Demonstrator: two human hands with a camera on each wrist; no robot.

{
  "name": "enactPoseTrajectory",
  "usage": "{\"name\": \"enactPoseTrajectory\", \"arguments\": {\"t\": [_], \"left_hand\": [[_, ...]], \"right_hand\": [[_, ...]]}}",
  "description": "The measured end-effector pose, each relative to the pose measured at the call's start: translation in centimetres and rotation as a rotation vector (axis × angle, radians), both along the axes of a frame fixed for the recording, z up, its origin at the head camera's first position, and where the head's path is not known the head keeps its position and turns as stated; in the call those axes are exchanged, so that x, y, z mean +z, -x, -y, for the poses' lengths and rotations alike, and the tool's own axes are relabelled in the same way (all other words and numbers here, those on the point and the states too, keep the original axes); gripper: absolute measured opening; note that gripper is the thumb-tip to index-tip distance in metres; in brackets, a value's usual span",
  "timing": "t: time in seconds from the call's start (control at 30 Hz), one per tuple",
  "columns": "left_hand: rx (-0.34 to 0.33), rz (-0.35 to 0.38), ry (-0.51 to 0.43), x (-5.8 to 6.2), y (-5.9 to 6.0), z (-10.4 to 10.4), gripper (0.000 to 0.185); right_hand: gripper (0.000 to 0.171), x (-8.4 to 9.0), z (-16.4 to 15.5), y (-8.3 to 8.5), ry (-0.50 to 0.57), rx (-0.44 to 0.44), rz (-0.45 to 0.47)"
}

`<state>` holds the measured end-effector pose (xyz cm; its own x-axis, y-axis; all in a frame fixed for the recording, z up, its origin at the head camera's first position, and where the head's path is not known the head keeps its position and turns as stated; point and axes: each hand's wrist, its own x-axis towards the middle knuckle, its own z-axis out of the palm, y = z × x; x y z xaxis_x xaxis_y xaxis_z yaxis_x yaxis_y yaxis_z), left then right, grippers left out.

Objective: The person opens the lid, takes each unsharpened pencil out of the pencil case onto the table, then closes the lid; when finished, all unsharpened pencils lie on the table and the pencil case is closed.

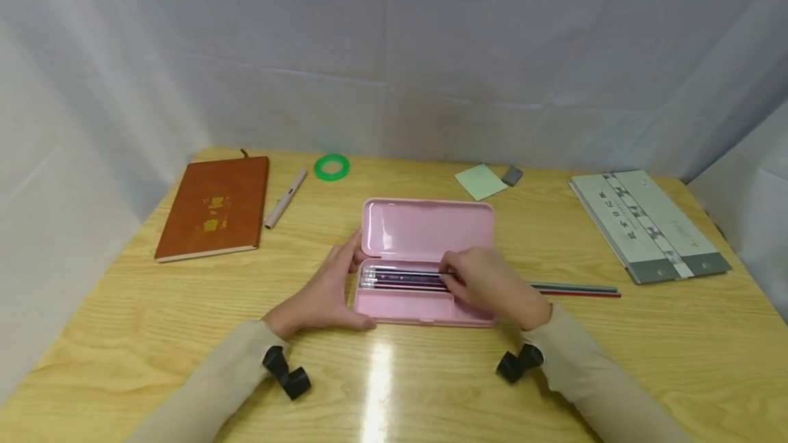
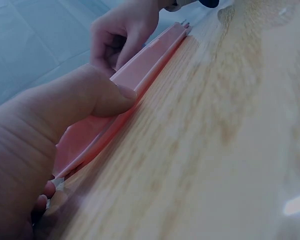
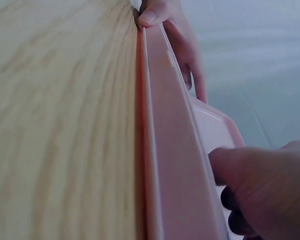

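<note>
**Steadying an open pencil case while pencils are handled inside it**

Lying open near the middle of the pale wooden worktop [image 1: 185, 333] is a pink plastic pencil case [image 1: 425, 227], its lid folded back flat towards the far edge. The case's left end is gripped by the left hand [image 1: 323, 296], the thumb curled against the front wall and the other fingers [image 3: 190, 55] wrapped round the far side. Inside the tray a row of dark pencils with silver ends [image 1: 400, 277] is seen, and their right-hand part is covered by the right hand [image 1: 492, 286], whose curled fingers pinch them; the thumb is pressed against the front wall in the right wrist view.

Two loose pencils, one grey-blue and one red [image 1: 579, 290], are laid side by side just right of the case. Farther back are placed a brown leather-look notebook [image 1: 212, 207], a pale pink pen [image 1: 285, 198], a green tape ring [image 1: 332, 167], a light green sticky-note pad [image 1: 480, 182], a small grey eraser [image 1: 511, 175] and a grey-green bound folder [image 1: 646, 224].
</note>
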<state>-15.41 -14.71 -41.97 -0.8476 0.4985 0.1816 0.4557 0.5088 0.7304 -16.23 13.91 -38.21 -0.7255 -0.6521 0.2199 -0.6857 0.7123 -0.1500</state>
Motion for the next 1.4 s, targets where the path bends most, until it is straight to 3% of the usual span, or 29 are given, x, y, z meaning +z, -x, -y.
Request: {"name": "enactPoseTrajectory", "arguments": {"t": [0.13, 0.33, 0.53, 0.7, 0.97, 1.23, 1.4], "left_hand": [[0.003, 0.008, 0.003, -0.2, 0.1, -0.1, 0.142], [0.006, 0.026, 0.001, -0.1, 0.1, -0.1, 0.143], [0.021, 0.030, 0.006, 0.1, 0.1, 0.2, 0.143], [0.030, 0.025, 0.019, 0.3, 0.0, 0.3, 0.141], [0.006, -0.002, 0.021, 0.2, 0.1, -0.1, 0.140], [0.003, 0.004, 0.012, 0.1, 0.1, 0.0, 0.140], [0.001, 0.014, 0.003, 0.0, 0.1, 0.0, 0.141]], "right_hand": [[0.005, 0.3, -1.9, -0.5, 0.104, -0.027, 0.081], [0.008, -0.3, -8.0, -2.2, 0.251, -0.065, 0.126], [0.011, -1.2, -14.4, -4.9, 0.281, -0.178, 0.088], [0.021, -1.8, -17.5, -6.2, 0.259, -0.228, 0.045], [0.027, -2.3, -17.2, -5.9, 0.259, -0.246, 0.060], [0.025, -1.1, -14.9, -4.4, 0.105, -0.287, 0.207], [0.027, -0.2, -14.1, -3.8, 0.063, -0.255, 0.234]]}}
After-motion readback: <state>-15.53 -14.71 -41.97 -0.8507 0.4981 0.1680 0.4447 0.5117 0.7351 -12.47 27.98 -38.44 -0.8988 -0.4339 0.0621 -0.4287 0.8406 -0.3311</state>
